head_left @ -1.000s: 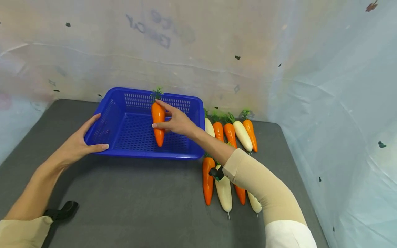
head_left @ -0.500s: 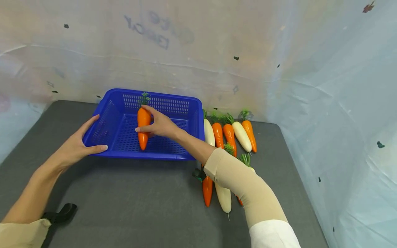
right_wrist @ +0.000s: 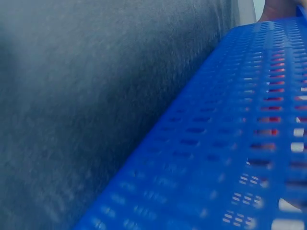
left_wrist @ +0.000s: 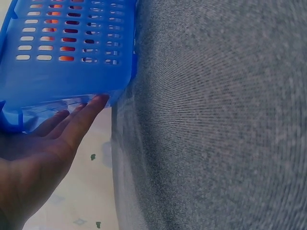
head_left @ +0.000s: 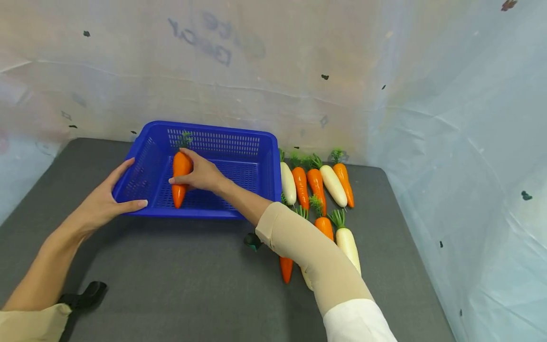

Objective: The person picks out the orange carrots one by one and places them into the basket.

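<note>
A blue plastic basket (head_left: 205,213) with slotted walls stands at the back of the table. My right hand (head_left: 200,173) pinches an orange carrot (head_left: 181,165) with a green top between thumb and fingers, low inside the basket's left part. Whether the carrot touches the basket floor I cannot tell. At the basket's left front corner rests my left hand (head_left: 100,205), thumb on the front rim and fingers along the left side. In the left wrist view its fingers (left_wrist: 86,120) lie straight against the outer wall. The right wrist view shows mostly the slotted wall (right_wrist: 192,158), with the hand hidden.
Right of the basket lie several carrots (head_left: 315,183) and white radishes (head_left: 333,185) in two rows, the nearer row partly under my right sleeve (head_left: 312,247). A pale sheet (head_left: 273,71) hangs behind the grey table (head_left: 192,285) and along its right side.
My right hand has carried the carrot leftward across the basket and slightly lower. The right forearm has followed, uncovering some of the nearer vegetables. My left hand keeps its place on the basket.
</note>
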Action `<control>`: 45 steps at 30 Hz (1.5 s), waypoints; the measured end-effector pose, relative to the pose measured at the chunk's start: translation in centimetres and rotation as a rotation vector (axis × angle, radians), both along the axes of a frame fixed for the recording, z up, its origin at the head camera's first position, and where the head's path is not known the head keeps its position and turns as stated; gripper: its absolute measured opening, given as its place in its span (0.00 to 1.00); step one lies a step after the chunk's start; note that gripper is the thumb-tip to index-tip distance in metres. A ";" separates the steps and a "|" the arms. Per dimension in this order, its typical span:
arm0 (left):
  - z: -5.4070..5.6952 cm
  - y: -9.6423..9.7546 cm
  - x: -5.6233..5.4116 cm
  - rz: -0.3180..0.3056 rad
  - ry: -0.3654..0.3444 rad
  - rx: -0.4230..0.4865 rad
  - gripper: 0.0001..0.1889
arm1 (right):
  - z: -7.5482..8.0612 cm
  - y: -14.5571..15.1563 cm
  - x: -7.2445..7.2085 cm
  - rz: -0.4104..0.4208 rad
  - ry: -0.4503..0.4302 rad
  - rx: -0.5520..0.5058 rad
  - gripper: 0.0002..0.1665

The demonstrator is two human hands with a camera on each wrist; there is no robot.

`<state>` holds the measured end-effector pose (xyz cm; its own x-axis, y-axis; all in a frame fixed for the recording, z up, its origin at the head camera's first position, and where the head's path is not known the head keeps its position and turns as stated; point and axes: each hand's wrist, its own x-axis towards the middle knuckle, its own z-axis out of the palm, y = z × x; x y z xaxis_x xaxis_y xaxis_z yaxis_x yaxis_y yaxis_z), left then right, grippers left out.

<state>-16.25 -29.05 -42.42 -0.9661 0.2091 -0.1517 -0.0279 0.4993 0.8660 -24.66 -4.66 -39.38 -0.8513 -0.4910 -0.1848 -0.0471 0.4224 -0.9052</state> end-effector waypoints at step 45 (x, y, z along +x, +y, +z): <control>-0.1 -0.1 0.5 -0.003 0.035 0.016 0.52 | -0.5 -1.6 -0.6 0.012 -0.005 0.039 0.40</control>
